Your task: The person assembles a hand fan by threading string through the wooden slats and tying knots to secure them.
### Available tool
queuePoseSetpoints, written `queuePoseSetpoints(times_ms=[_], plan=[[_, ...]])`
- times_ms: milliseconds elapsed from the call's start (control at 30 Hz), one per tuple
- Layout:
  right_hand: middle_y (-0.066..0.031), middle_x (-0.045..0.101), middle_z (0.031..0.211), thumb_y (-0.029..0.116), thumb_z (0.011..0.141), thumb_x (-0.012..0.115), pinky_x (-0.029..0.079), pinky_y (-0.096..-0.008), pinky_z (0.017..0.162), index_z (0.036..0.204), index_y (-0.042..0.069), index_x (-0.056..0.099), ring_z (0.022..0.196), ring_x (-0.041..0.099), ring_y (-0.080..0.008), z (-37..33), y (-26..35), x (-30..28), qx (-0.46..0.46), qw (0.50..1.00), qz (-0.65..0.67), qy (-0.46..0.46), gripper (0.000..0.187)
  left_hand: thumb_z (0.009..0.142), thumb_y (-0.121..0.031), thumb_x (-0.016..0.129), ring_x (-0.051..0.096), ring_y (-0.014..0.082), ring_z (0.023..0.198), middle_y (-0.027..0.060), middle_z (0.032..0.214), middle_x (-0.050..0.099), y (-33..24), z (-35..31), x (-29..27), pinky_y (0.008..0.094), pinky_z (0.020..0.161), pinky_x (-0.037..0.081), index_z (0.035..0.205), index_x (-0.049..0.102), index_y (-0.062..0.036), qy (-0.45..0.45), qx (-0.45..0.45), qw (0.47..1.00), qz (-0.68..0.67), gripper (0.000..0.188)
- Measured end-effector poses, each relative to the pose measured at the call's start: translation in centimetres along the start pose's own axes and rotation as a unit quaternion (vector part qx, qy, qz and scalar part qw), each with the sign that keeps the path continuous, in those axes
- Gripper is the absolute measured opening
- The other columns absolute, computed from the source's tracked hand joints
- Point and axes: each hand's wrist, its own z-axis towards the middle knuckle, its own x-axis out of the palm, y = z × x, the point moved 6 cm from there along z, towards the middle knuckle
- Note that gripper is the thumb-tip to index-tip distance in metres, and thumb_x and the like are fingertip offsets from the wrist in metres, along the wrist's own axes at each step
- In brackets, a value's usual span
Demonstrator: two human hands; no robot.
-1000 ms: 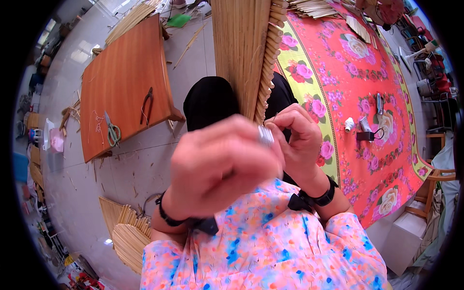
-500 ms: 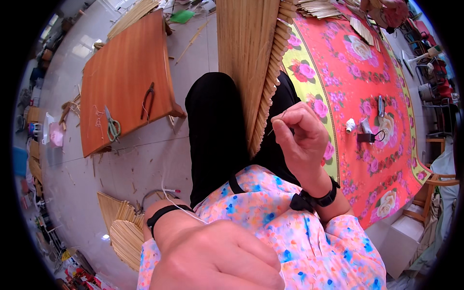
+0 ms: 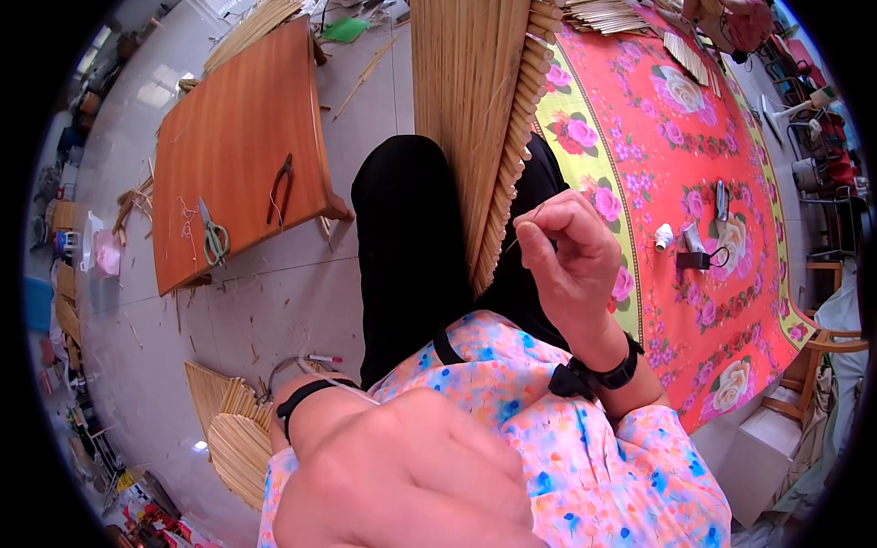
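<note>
My right hand (image 3: 574, 260), raised over my lap, pinches a thin needle (image 3: 512, 244) between thumb and forefinger. My left hand (image 3: 411, 475) is low in front of my shirt, curled with its fingers turned away; whatever they hold is hidden. A blurred white thread (image 3: 356, 391) crosses the left wrist. Between my knees stands a tapering panel of slender wooden sticks (image 3: 470, 119), set side by side, its stepped stick ends (image 3: 521, 142) along the right edge. The right hand is just right of the panel's lower tip, apart from it.
On the left, a wooden table (image 3: 242, 137) bears green-handled scissors (image 3: 212, 236), pliers (image 3: 280, 189) and loose thread. A floral red cloth (image 3: 681, 164) spreads to the right, with a white spool (image 3: 663, 237) and a black box (image 3: 694, 260). Stick bundles (image 3: 239, 447) lie on the floor.
My left hand has shifted slightly left and down. The white thread's loop beside the left wrist has moved and blurred. My right hand stays nearly still with the needle.
</note>
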Motion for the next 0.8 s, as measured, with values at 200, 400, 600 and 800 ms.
queuePoseSetpoints(times_ms=[200, 400, 600, 800], plan=[[-0.0026, 0.056, 0.075, -0.002, 0.081, 0.07, 0.043, -0.0215, 0.056, 0.081, 0.0, 0.063, 0.062, 0.053, -0.0077, 0.1, 0.2, 0.1, 0.007, 1.0, 0.021, 0.003, 0.007, 0.077, 0.001, 0.063, 0.06, 0.0196, 0.05, 0.0125, 0.062, 0.059, 1.1, -0.9, -1.1, 0.0303, 0.046, 0.05, 0.071, 0.066, 0.0027, 0.088, -0.128, 0.988, 0.009, 0.007], [-0.0044, 0.057, 0.076, -0.002, 0.08, 0.071, 0.045, -0.0229, 0.057, 0.083, 0.0, 0.064, 0.062, 0.055, -0.0101, 0.2, 0.2, 0.7, 0.011, 0.997, 0.037, 0.06, 0.008, 0.086, 0.005, 0.061, 0.057, 0.0065, 0.064, 0.004, 0.077, 0.061, 6.8, -5.0, -6.3, 0.0194, 0.057, 0.044, 0.087, 0.063, 0.0025, -0.078, -0.294, 0.857, 0.417, 0.003], [-0.006, 0.056, 0.075, -0.002, 0.079, 0.072, 0.045, -0.0247, 0.055, 0.083, -0.001, 0.064, 0.062, 0.056, -0.013, 0.4, 0.7, 1.1, -0.045, 0.995, 0.005, 0.09, 0.009, 0.086, -0.002, 0.065, 0.064, 0.0096, 0.068, 0.0049, 0.077, 0.062, 9.2, -7.6, -8.1, 0.0218, 0.061, 0.049, 0.088, 0.065, 0.0022, -0.199, -0.356, 0.87, 0.278, 0.004], [-0.0064, 0.056, 0.075, -0.002, 0.077, 0.073, 0.045, -0.0254, 0.055, 0.083, -0.001, 0.063, 0.062, 0.057, -0.0141, 0.6, 1.0, 1.0, -0.073, 0.99, -0.055, 0.103, 0.011, 0.087, -0.002, 0.065, 0.061, 0.0084, 0.067, 0.0042, 0.076, 0.06, 9.6, -7.7, -8.1, 0.0211, 0.06, 0.047, 0.088, 0.066, 0.0018, -0.167, -0.353, 0.879, 0.273, 0.004]])
